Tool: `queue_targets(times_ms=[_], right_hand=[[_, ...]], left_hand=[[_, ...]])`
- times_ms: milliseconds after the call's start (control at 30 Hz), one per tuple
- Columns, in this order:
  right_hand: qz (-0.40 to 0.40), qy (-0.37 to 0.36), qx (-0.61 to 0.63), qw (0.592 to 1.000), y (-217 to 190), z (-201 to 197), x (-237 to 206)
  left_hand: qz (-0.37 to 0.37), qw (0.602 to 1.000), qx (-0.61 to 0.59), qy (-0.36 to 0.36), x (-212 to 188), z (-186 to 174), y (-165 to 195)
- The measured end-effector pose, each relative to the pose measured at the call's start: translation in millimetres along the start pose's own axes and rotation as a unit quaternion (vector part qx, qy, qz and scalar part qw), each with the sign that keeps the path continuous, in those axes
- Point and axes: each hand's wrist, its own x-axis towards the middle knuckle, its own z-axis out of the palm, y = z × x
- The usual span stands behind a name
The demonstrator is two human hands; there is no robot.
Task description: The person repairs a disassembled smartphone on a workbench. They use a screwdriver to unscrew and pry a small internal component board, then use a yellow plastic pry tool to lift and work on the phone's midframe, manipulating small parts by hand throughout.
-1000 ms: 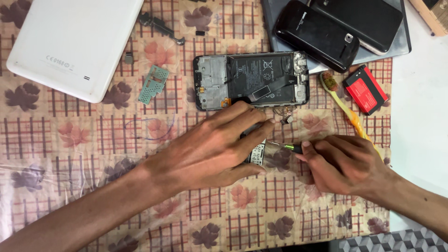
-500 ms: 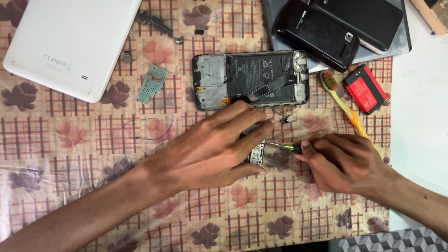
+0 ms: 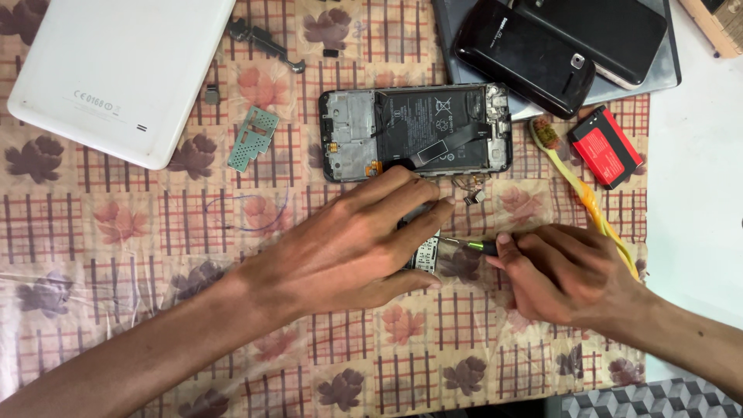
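Note:
My left hand point(image 3: 348, 248) lies flat on the cloth, its fingers pressing down a small circuit board point(image 3: 424, 254) that shows only at its right edge. My right hand point(image 3: 569, 275) grips a thin screwdriver point(image 3: 470, 245) with a green collar, and its tip touches the board's right edge. Just above both hands lies an opened phone point(image 3: 416, 130) with its back off, showing the black battery and a flex cable. A few tiny loose parts point(image 3: 472, 191) lie below the phone's lower right corner.
A white tablet point(image 3: 116, 70) lies face down at the top left. A green metal shield point(image 3: 253, 138) and small black parts point(image 3: 263, 40) lie left of the phone. Two dark phones point(image 3: 542, 54) rest on a grey device at top right, near a red battery point(image 3: 605, 145) and a yellow toothbrush point(image 3: 580, 190).
The screwdriver tip has edged slightly left toward the board. Both hands otherwise stay in place.

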Motion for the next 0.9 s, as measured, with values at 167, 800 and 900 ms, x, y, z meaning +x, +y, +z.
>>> queue_targets(times_ms=[167,800,900], right_hand=[[-0.008,-0.007,-0.071,0.997,-16,0,-1],[-0.007,0.0,-0.111,0.994,-31,-25,-3],[-0.015,0.001,-0.087,0.996,-32,-23,-5]], left_hand=[[0.006,1.0,0.021,0.007,0,0,2],[0.012,0.998,0.067,0.004,-1,-4,2],[0.007,0.998,0.053,0.012,-1,-4,3]])
